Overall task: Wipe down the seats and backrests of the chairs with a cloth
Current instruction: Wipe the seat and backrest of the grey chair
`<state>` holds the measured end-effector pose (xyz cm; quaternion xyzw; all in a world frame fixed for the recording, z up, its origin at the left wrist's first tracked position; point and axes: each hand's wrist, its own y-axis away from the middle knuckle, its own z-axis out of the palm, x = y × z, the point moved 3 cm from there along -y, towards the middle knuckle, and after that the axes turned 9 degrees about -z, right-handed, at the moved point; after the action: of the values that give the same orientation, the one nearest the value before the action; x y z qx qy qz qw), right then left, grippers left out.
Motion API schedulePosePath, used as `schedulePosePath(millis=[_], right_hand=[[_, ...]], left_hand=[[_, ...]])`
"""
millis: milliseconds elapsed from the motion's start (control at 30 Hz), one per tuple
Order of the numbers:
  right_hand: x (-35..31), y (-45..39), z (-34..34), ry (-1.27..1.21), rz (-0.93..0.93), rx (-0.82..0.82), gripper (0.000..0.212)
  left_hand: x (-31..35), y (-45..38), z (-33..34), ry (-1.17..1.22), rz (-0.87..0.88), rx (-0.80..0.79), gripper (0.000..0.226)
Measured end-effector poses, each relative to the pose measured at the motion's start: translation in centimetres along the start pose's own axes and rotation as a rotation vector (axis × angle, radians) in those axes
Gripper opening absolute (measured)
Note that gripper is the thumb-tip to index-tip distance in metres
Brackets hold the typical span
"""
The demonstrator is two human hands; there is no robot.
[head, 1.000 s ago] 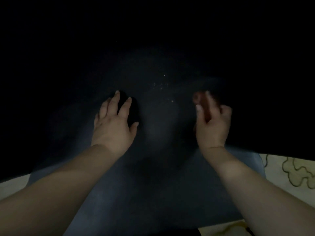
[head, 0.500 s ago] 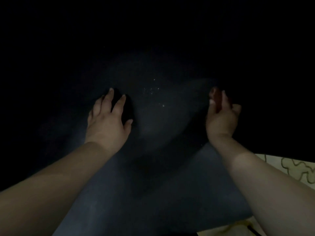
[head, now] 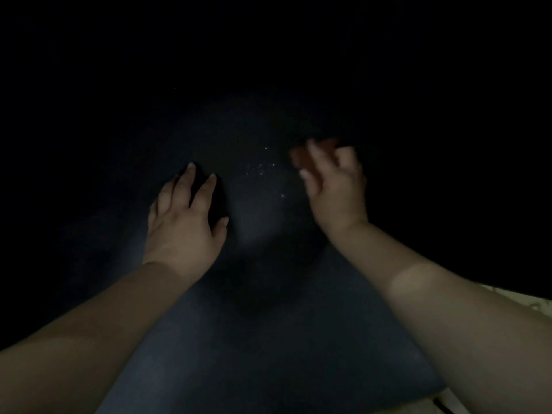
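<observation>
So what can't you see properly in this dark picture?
- Chair backrest: head view, lost in darkness above the seat.
- Reddish cloth: mostly hidden behind the right hand, blurred.
- Pale specks on the seat: too small to identify.
- Left hand: lies flat; its little finger is hard to make out.
- Patterned floor: cut off by the right edge.

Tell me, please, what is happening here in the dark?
A person is wiping a dark chair seat. The left hand rests flat on the seat with fingers spread. The right hand grips a reddish-brown cloth just right of some pale specks. It is too dark to see more.
</observation>
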<state>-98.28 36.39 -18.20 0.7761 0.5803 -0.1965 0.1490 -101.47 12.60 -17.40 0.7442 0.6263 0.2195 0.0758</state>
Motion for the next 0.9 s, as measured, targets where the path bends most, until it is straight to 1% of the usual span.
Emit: schedulePosePath(millis=[33, 67, 100, 167, 200, 233, 267, 367, 433, 533, 600, 633, 667, 700, 767, 800, 833, 867, 900], right_hand=[[-0.5, 0.3, 0.2, -0.028, -0.074, -0.034, 0.05], [-0.1, 0.0, 0.0, -0.037, -0.097, -0.021, 0.049], [1.1, -0.6, -0.6, -0.033, -0.041, 0.044, 0.048], [4.5, -2.2, -2.2, -0.008, 0.239, 0.219, 0.046], [6.0, -2.9, -2.8, -0.008, 0.375, 0.266, 0.045], [6.9, -3.4, -2.9, -0.026, 0.448, 0.28, 0.043], [7.0, -3.8, -2.6, -0.046, 0.446, 0.278, 0.039], [5.4, -4.8, -1.5, -0.075, 0.31, 0.227, 0.035], [3.5, -4.7, -1.1, -0.065, 0.145, 0.151, 0.039], [-0.3, -2.3, 0.2, -0.037, -0.174, 0.006, 0.042], [-2.0, -0.3, 0.6, -0.049, -0.283, -0.053, 0.044], [-2.0, -0.1, 0.4, -0.032, -0.299, -0.051, 0.044], [-1.5, -0.4, 0.1, -0.002, -0.273, -0.021, 0.044], [-0.7, -1.3, -0.3, 0.04, -0.197, 0.028, 0.045], [1.3, -4.2, -0.8, 0.119, 0.015, 0.126, 0.048], [1.9, -5.8, -0.6, 0.106, 0.11, 0.133, 0.048], [1.9, -7.3, -0.1, 0.04, 0.164, 0.128, 0.046], [1.0, -8.5, 0.7, -0.037, 0.159, 0.119, 0.041], [-0.5, -9.0, 1.2, -0.11, 0.106, 0.098, 0.037]], left_hand=[[0.0, 0.0, 0.0, 0.002, -0.001, 0.006, 0.071], [0.0, 0.0, 0.1, 0.005, -0.002, 0.011, 0.071], [0.0, 0.0, 0.1, 0.005, -0.001, 0.015, 0.071], [0.0, -0.1, 0.1, 0.003, 0.006, 0.02, 0.071], [0.0, -0.1, 0.1, 0.001, 0.006, 0.02, 0.071], [-0.1, -0.1, 0.2, -0.001, 0.004, 0.017, 0.071], [-0.1, -0.1, 0.2, -0.003, 0.003, 0.015, 0.071], [-0.1, -0.1, 0.3, 0.002, 0.006, 0.019, 0.07], [-0.2, -0.1, 0.3, 0.001, 0.009, 0.019, 0.07], [-0.2, -0.2, 0.2, -0.008, 0.009, 0.004, 0.071], [-0.3, -0.3, 0.0, -0.016, 0.013, -0.009, 0.071], [-0.3, -0.4, 0.0, -0.02, 0.014, -0.01, 0.071], [-0.3, -0.4, -0.1, -0.02, 0.017, -0.01, 0.071], [-0.4, -0.4, -0.1, -0.018, 0.021, -0.007, 0.07], [-0.5, -0.5, -0.3, -0.012, 0.032, 0.001, 0.069], [-0.6, -0.5, -0.3, -0.012, 0.042, 0.008, 0.069], [-0.7, -0.5, -0.4, -0.014, 0.047, 0.017, 0.068], [-0.9, -0.6, -0.4, -0.018, 0.044, 0.024, 0.068], [-1.0, -0.6, -0.4, -0.021, 0.034, 0.025, 0.068]])
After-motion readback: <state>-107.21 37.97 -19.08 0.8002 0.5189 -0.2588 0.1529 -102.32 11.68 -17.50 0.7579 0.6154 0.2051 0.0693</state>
